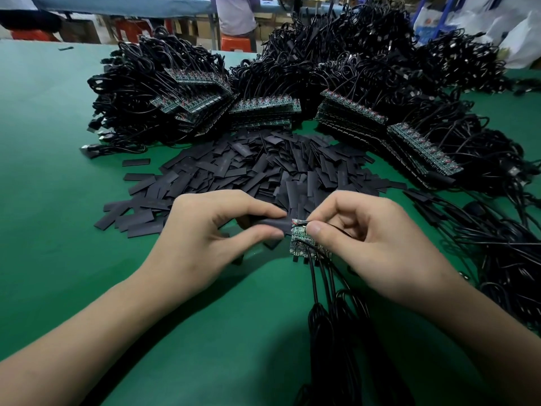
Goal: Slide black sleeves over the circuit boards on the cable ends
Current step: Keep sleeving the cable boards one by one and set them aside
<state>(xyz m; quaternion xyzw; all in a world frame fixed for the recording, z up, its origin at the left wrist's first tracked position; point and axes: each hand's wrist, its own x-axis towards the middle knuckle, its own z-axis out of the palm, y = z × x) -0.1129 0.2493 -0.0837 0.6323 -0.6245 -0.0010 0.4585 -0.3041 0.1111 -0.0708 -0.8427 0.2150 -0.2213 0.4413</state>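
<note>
Left hand (pixel 205 230): thumb and forefinger pinch one black sleeve (pixel 270 225), held level above the green table (pixel 58 171). Right hand (pixel 371 238): thumb and forefinger pinch a short row of green circuit boards (pixel 300 240) at its upper end, where a red wire shows. The sleeve's right end meets the topmost board of that row; whether the board has entered the sleeve cannot be told. Black cables (pixel 320 288) run from the row down toward the near edge and gather in a coil under the right wrist. Just behind both hands lies a loose pile of sleeves (pixel 248 168), flat and spread across the table. Behind the pile stand four stacks of boards (pixel 265 108), each with its wires heaped behind it in tangled bundles (pixel 336 48). In the background, a seated person (pixel 237 13) on a red stool (pixel 235 43), and white bags (pixel 518 45) at far right
</note>
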